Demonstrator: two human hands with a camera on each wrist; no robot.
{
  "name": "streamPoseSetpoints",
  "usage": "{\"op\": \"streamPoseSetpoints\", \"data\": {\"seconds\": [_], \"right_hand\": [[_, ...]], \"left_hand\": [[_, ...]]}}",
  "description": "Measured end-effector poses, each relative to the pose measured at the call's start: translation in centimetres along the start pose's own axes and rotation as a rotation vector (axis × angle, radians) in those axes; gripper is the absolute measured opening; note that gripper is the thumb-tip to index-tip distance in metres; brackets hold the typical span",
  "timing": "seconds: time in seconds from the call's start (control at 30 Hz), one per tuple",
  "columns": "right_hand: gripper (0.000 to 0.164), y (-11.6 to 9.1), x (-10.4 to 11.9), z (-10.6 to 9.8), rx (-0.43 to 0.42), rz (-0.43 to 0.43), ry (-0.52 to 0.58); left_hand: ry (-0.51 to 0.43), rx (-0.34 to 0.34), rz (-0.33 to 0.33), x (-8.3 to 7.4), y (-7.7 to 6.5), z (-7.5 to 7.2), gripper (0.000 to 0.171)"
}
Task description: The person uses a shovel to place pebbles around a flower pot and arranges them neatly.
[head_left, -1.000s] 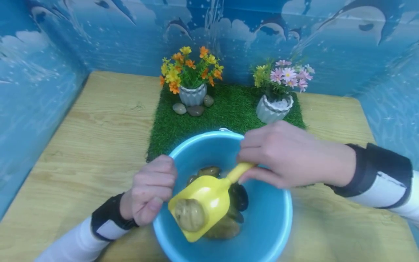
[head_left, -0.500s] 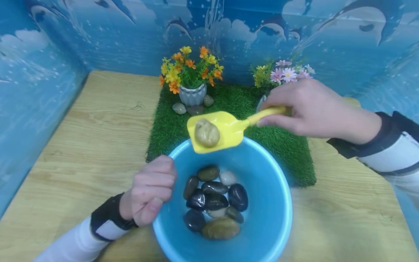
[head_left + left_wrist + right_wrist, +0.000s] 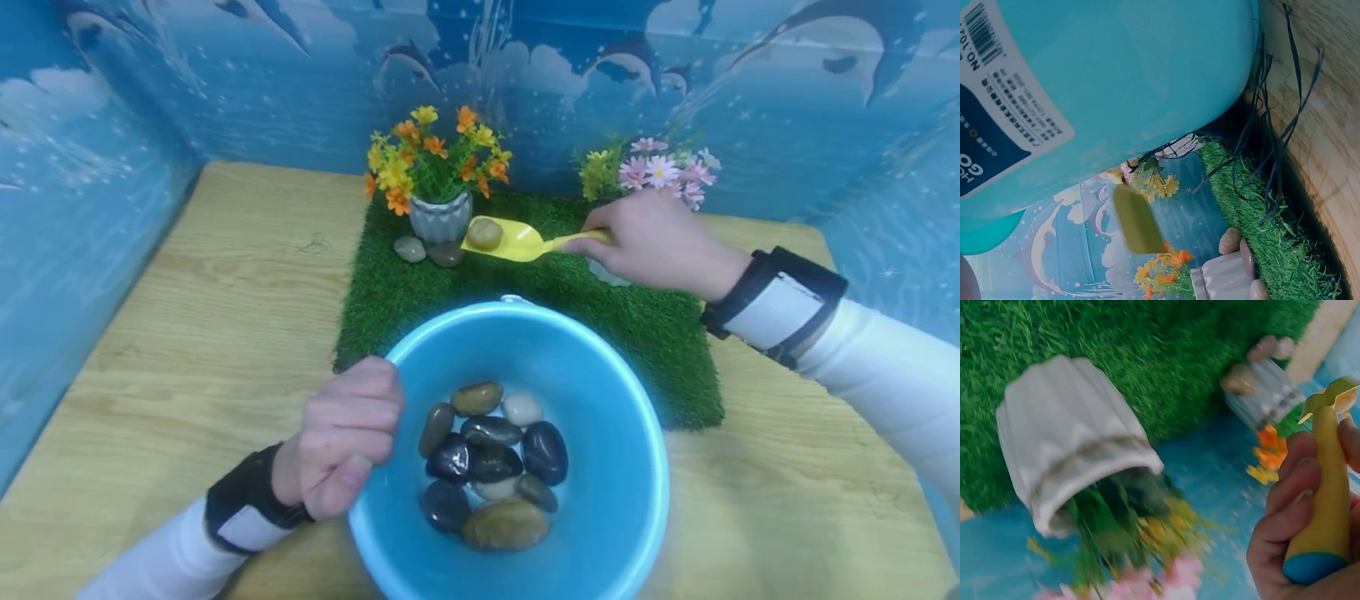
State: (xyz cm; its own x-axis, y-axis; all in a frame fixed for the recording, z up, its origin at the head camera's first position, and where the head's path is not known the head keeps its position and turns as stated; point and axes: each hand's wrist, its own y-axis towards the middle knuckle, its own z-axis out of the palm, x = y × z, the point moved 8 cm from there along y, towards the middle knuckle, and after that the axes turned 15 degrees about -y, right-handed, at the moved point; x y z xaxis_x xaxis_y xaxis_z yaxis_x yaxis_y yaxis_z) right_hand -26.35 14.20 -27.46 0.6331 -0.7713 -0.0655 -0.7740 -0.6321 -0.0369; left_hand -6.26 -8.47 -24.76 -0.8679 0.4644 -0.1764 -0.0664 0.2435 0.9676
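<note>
My right hand grips the handle of a yellow toy shovel; in the right wrist view the fingers wrap the yellow handle with its blue end. A tan rounded stone lies on the blade, held over the green turf mat beside the left flowerpot. My left hand holds the left rim of a light blue bucket, fingers curled over it. Several wet stones, dark, brown and whitish, lie at the bucket's bottom, among them a large brown stone.
Two pebbles, one pale and one brownish, lie at the left pot's foot, under orange and yellow flowers. A second pot with pink flowers stands near my right hand. Blue dolphin-printed walls enclose the wooden table.
My right hand has lifted the shovel with the tan stone out of the bucket and carried it away over the turf to the left pot. The left hand stays at the rim.
</note>
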Motion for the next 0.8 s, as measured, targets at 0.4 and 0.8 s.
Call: {"op": "streamPoseSetpoints", "data": {"seconds": [0.4, 0.8], "right_hand": [[0.048, 2.8, 0.3, 3.8, 0.165, 0.045, 0.014], [0.051, 3.8, 1.7, 2.5, 0.155, 0.036, -0.016]], "left_hand": [[0.003, 0.008, -0.014, 0.1, 0.0, 0.0, 0.050], [0.000, 0.007, -0.009, 0.1, 0.0, 0.0, 0.049]]}}
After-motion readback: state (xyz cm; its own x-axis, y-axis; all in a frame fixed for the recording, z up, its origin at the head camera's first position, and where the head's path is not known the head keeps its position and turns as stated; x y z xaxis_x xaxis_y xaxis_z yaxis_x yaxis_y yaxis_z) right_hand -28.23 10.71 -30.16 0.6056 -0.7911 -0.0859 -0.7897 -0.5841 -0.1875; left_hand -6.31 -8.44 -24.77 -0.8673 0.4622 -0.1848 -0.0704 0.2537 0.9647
